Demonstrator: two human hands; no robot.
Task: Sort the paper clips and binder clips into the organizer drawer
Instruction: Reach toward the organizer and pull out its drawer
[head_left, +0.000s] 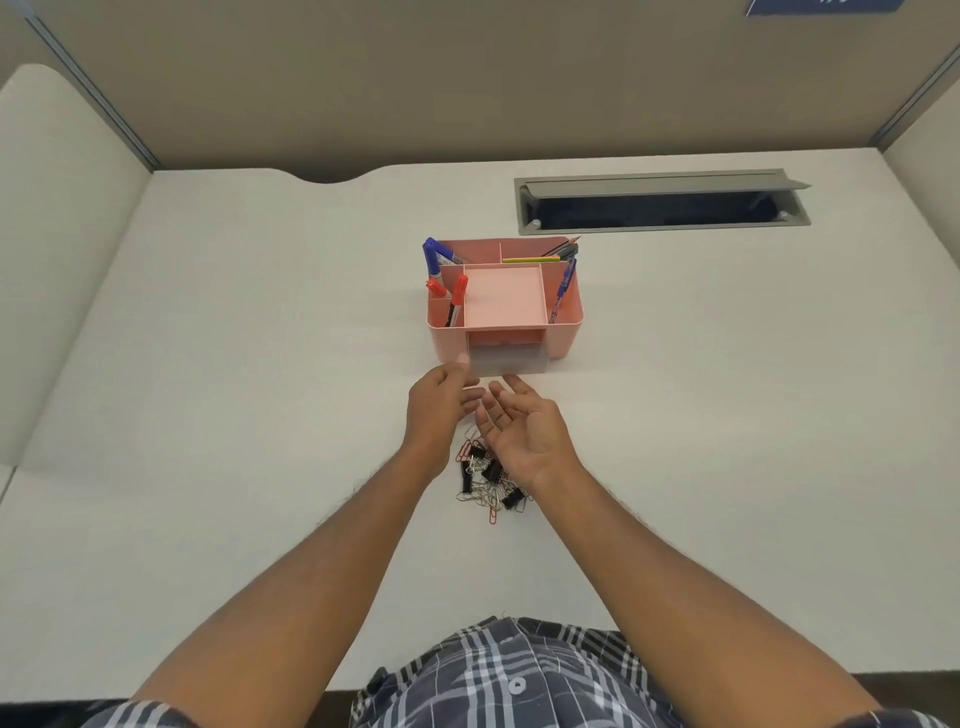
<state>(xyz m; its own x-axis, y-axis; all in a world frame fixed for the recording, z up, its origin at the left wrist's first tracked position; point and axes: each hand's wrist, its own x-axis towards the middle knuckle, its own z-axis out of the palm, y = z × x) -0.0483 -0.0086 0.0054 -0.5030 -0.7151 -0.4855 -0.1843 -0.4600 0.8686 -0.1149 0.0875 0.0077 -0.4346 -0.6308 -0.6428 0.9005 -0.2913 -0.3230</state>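
A pink desk organizer (566, 312) stands on the white desk, with pens in its outer compartments. Its translucent drawer (506, 361) is pulled out at the front. A heap of black binder clips (491, 470) and red and silver paper clips (492, 514) lies on the desk nearer to me. My left hand (441, 400) hovers just in front of the drawer, fingers loosely bent, its fingertips near the drawer's left corner. My right hand (519, 426) is palm up beside it, fingers relaxed, above the far end of the heap. I see nothing held in either hand.
A grey cable-port flap (662, 200) stands open in the desk behind the organizer. Beige partition walls enclose the desk at the back and both sides. Blue and red markers (434, 260) and pencils stick up from the organizer.
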